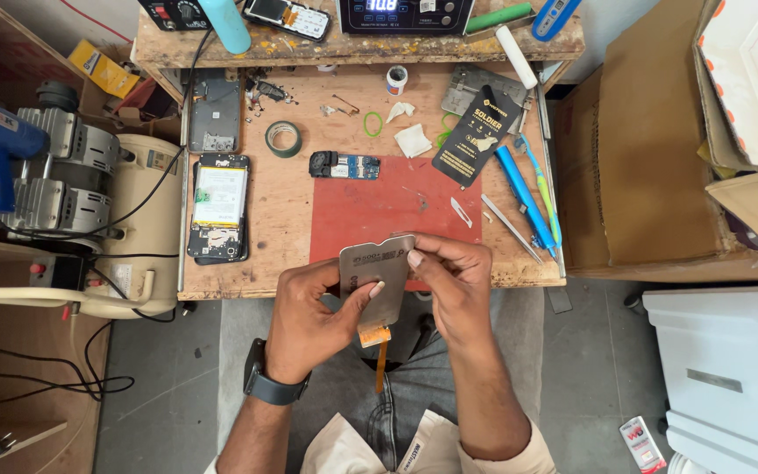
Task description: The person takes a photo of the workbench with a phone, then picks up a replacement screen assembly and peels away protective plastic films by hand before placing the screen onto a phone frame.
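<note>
At the lower centre of the frame, the left hand (313, 320) and the right hand (451, 279) both pinch a grey phone display panel (377, 279) by its edges, fingers curled closed on it, an orange flex ribbon (379, 347) dangling below. Beyond lies the red work mat (379, 206) on the wooden bench (287, 206), with an opened phone body (219, 208) at centre left and blue tools (524, 197) toward the right.

Bright, even light falls from above — colours read true and shadows stay soft and short. The wooden workbench (282, 211) shows crisp detail at the centre, with mild sheen on the grey panel (379, 276). Wide-lens bending curves the frame edges — the corners stretch and soften slightly. No motion blur.
</note>
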